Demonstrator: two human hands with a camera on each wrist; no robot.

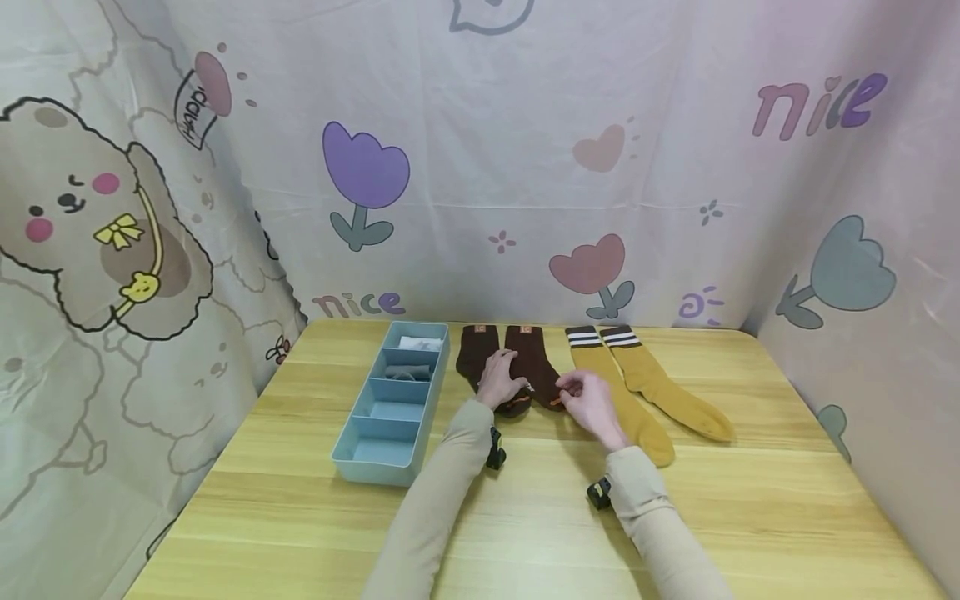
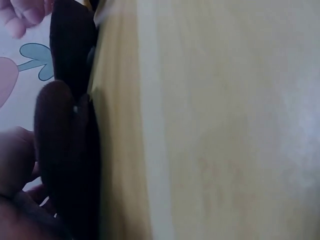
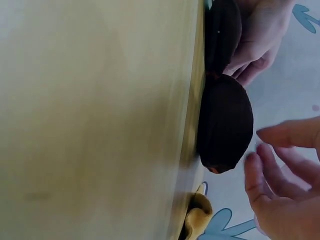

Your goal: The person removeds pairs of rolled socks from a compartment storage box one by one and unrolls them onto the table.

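Note:
Two dark brown socks lie side by side on the table, the left brown sock [image 1: 477, 350] and the right brown sock [image 1: 528, 354], each with a small orange label at its cuff. My left hand [image 1: 501, 379] rests over the left one, its fingers reaching toward the right one. Beside the toe of the right brown sock is my right hand [image 1: 590, 404], fingers loosely bent. In the right wrist view a small gap shows between those fingertips [image 3: 252, 162] and the brown toe [image 3: 227, 125]. Part of the left sock is hidden beneath the left hand.
Left of the socks stands a light blue divided box [image 1: 415, 429]; a white folded item [image 1: 420, 343] and a grey folded item [image 1: 407, 372] sit in its two far compartments. Two mustard socks [image 1: 667, 392] with striped cuffs lie at the right, partly under the right forearm.

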